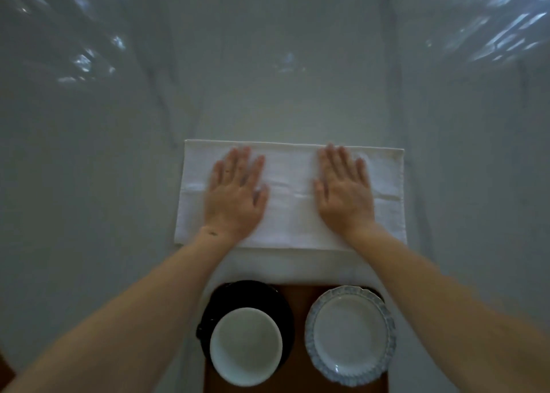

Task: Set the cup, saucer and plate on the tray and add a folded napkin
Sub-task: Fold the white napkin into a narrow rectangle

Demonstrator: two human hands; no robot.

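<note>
A white napkin [290,169] lies folded into a wide rectangle on the table, beyond the tray. My left hand [235,193] rests flat on its left half, fingers spread. My right hand [345,190] presses flat on its right half in the same way. Close to me sits a brown wooden tray [297,303]. On its left side a white cup [246,346] stands on a dark saucer [247,293]. On its right side lies a white plate [351,336] with a blue scalloped rim.
A pale grey-white cloth [89,184] covers the whole table, with creases running away from me. Shiny plastic sheeting [89,50] shows at the far left and far right corners.
</note>
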